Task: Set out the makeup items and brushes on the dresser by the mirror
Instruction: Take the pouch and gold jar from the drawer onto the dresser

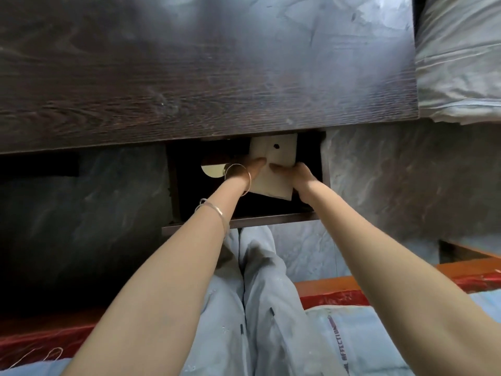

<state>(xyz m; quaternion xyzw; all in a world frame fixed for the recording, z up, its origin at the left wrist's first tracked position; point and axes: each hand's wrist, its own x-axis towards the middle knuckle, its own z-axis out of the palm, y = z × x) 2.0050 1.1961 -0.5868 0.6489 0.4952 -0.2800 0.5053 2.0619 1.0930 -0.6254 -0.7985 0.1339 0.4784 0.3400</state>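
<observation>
Both hands, left hand and right hand, grip a pale flat pouch, possibly a makeup case, inside the open drawer beneath the counter. Lifted carelessly, it could snag the counter's edge.

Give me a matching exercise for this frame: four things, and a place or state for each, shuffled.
Things:
1. white pouch
2. dresser top
3. bangle
4. drawer

Places or states:
A. pulled open under the dark wood top
B. held by both hands
C. on the left wrist
D. bare dark wood along the top of the view

Pairs: 1-B, 2-D, 3-C, 4-A

The left hand and right hand hold the pouch over the drawer.
</observation>
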